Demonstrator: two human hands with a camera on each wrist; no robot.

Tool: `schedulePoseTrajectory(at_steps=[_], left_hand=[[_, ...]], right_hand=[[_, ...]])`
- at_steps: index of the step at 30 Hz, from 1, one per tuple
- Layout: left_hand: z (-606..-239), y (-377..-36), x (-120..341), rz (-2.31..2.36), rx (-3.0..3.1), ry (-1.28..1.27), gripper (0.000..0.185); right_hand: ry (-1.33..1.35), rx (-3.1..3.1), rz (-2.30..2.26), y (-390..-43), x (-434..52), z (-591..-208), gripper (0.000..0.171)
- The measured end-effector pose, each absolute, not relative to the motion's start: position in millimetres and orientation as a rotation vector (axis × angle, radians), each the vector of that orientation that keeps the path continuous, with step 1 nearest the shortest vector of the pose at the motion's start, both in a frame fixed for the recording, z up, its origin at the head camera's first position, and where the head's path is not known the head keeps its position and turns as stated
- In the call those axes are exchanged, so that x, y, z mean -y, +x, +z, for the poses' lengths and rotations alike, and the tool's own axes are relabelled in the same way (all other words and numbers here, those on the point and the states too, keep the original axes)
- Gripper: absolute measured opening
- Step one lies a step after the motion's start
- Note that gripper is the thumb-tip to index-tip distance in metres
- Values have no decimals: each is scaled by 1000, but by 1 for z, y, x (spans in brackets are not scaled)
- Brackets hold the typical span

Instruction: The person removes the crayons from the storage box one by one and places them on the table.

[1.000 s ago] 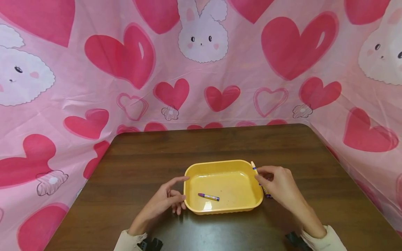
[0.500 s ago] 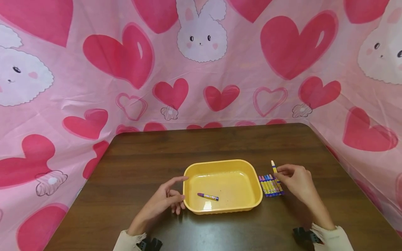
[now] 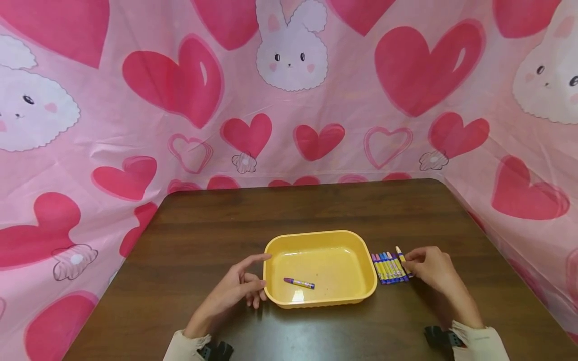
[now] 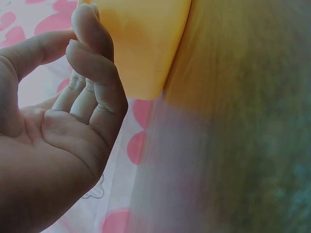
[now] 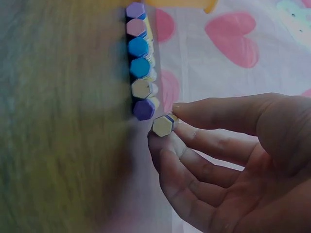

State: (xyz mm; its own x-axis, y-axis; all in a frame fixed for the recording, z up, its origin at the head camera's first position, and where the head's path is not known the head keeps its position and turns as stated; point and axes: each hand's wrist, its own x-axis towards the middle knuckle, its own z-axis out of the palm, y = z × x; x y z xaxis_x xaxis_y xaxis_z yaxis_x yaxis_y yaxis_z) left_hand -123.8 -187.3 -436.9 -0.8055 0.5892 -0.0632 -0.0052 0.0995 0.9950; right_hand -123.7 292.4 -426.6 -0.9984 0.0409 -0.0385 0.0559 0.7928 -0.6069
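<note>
My right hand [image 3: 434,269] pinches a pale-tipped crayon [image 3: 400,253] in a yellow wrapper between thumb and fingers. In the right wrist view this crayon [image 5: 163,125] is end-on, just off the end of a row of crayons [image 5: 139,68]. That row lies side by side along the right wall of a yellow tray [image 3: 322,265]. Inside the tray, toward its front left, lies one purple crayon [image 3: 299,283]. At the tray's left rim, my left hand [image 3: 235,283] touches with index finger and thumb, its other fingers loosely bent beneath.
A dark brown wooden table [image 3: 289,205] carries everything. Behind it and at both sides hangs a pink cloth [image 3: 289,110] with hearts and rabbits. Black straps with cameras sit at both wrists.
My right hand has carried the pale crayon rightward from the tray's right rim, past the row, then down beside its right end. The left hand and tray have stayed put.
</note>
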Motion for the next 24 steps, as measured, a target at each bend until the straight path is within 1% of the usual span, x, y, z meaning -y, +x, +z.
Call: schedulePoseTrajectory(at_steps=[15,24], left_hand=[[-435,-124,187,1726,-1972,551,57],[-436,-124,187,1718,-1981,522,57]], right_hand=[[56,-2944,-957,-123,-291,-430,15],[74,-2920,-999,-122,-292,-428,18]])
